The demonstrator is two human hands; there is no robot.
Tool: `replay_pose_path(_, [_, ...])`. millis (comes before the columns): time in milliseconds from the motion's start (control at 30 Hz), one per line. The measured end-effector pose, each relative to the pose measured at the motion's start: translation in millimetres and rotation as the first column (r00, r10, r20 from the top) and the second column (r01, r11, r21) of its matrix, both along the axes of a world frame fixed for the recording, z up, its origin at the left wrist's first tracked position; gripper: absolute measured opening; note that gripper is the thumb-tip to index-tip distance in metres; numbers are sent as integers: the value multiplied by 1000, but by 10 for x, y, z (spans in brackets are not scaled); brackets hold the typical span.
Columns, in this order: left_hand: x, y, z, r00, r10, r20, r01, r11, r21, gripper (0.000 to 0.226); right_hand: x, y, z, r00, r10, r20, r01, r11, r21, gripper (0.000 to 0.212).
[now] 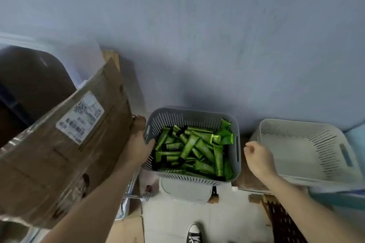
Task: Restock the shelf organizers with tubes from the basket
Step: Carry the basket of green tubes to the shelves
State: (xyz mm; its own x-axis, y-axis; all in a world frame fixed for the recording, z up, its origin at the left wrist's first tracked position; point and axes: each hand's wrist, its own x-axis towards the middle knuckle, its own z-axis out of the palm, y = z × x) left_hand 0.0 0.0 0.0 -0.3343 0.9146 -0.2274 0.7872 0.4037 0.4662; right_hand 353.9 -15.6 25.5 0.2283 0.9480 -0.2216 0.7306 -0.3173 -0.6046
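A grey slotted basket (197, 116) sits in the middle of the head view, against a blue wall. It holds several green tubes (197, 146) with black caps, lying in a loose heap. My left hand (139, 148) grips the basket's left rim, thumb curled over the edge. My right hand (256, 156) hovers just right of the basket with its fingers loosely curled, holding nothing and touching nothing. No shelf organizer is in sight.
A large cardboard box (65, 144) with a white label fills the left side, close to my left arm. An empty white slotted basket (308, 152) stands at the right. Below lie a tiled floor and my black sneaker (194, 234).
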Motion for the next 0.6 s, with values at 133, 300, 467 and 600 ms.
replay_pose_path(133, [-70,274,-231,1000,-1,-1,1,997,-83,35,-65,180,-341,1000,-26,5,26,996,-86,31])
replay_pose_path(300, [-42,407,-332,983,95,159,-93,995,-18,29,-127,410,-709,998,-66,-23,63,993,-98,17])
replay_pose_path(467, [-63,465,-434,976,78,204,-81,997,7,24,-196,563,-891,987,-154,-33,152,987,-57,13])
replay_pose_path(600, [-13,518,-468,961,132,243,-138,990,6,19,-219,618,-932,981,-193,-21,193,981,19,18])
